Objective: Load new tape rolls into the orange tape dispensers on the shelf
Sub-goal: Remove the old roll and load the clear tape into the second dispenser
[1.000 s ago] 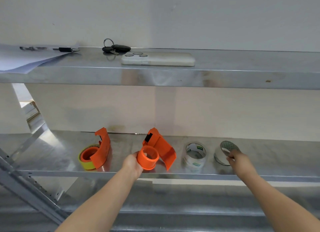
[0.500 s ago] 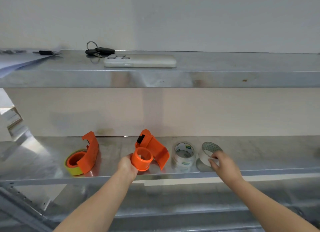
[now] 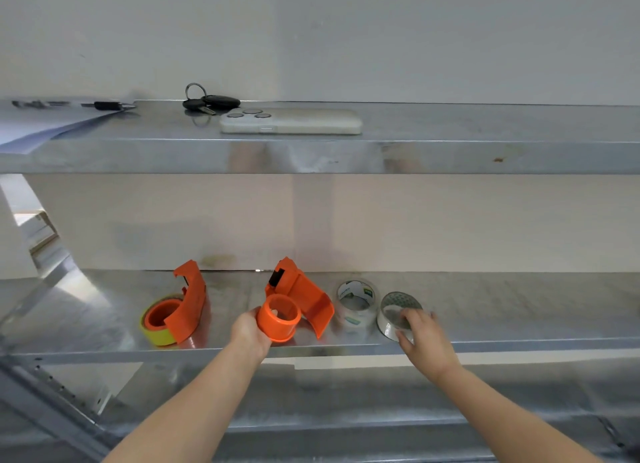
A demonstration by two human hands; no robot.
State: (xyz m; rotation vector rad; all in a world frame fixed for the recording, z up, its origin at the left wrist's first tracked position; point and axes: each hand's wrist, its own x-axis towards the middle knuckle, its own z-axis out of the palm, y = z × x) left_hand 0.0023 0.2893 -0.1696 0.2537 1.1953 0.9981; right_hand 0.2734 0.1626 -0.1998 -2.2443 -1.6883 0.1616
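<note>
Bare pale wall behind two galvanised steel shelves (image 3: 485,345). Upper shelf: papers (image 3: 38,130), phone (image 3: 291,123), keys (image 3: 207,101). Lower shelf: orange dispenser (image 3: 188,303) loaded with yellow tape, empty orange dispenser (image 3: 301,294) gripped at its hub by left hand (image 3: 250,331), clear tape roll (image 3: 356,306) with unreadable green label, silver tape roll (image 3: 394,315) clasped by right hand (image 3: 424,338).

Even diffuse light, glare smearing across upper shelf (image 3: 450,157) front, right hand (image 3: 424,338) motion-blurring, edges bowing.
</note>
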